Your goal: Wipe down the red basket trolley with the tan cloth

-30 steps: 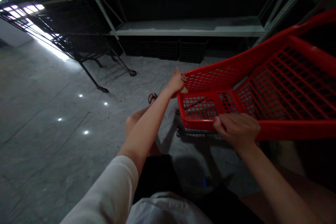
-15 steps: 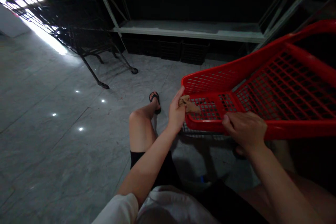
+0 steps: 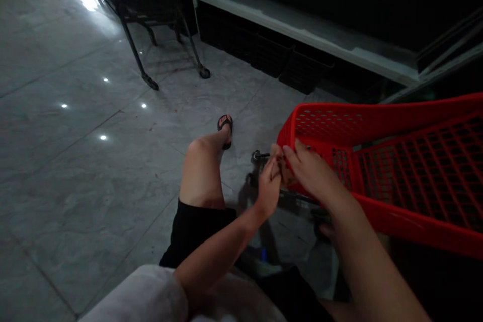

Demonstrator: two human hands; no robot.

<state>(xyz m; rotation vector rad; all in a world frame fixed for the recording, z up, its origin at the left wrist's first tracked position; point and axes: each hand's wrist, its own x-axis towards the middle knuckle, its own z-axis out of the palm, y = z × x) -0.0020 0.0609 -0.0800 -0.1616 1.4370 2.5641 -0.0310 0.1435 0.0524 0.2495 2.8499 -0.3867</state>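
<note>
A red plastic shopping cart (image 3: 377, 110) with a meshed basket stands to my right. My left hand (image 3: 269, 186) is closed on a crumpled brown cloth (image 3: 288, 176), pressed against the outside of the basket's near-left end. Close beside it, my right hand (image 3: 313, 168) reaches over the side rim and grips that same end wall, thumb and fingers around its edge. Part of the cloth is hidden between the two hands.
Behind the cart runs a pale metal shelf (image 3: 302, 25) with dark crates (image 3: 305, 70) beneath it. A dark wheeled cart (image 3: 130, 35) stands at upper left. My bent leg and sandalled foot (image 3: 225, 128) lie left of the red cart on the grey tiled floor (image 3: 94, 181).
My right hand has moved left from the side rim to the end of the basket. The left hand, with the cloth, has shifted from the inside to the outer face. The view has turned.
</note>
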